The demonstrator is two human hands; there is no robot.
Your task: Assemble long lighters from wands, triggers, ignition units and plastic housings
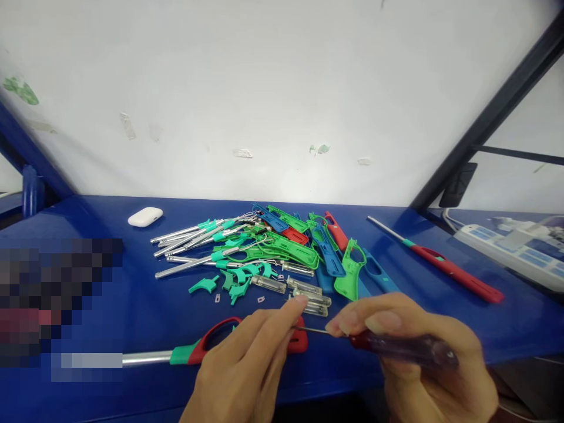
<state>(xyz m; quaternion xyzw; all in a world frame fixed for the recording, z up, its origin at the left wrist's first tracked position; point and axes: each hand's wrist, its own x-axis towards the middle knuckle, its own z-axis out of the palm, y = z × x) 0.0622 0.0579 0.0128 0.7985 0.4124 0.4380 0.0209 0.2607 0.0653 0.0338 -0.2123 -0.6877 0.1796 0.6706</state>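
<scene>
My right hand (423,346) holds a screwdriver (400,346) with a dark red, see-through handle, its thin metal shaft pointing left. The shaft's tip meets the end of a red lighter (301,339) and is partly hidden by my fingers. Over the lighter's handle lies my left hand (251,358), its fingers close together and gripping it. The lighter's silver tube (147,358) and green collar (179,354) stick out to the left. Just beyond my hands are clear fuel tanks (311,305) and green triggers (205,285).
Silver tubes (183,267) and green, blue and red casing halves (286,249) form a pile on the blue table (145,305). A whole red lighter (456,273) and a power strip (511,252) lie right. A white earphone case (145,217) sits back left.
</scene>
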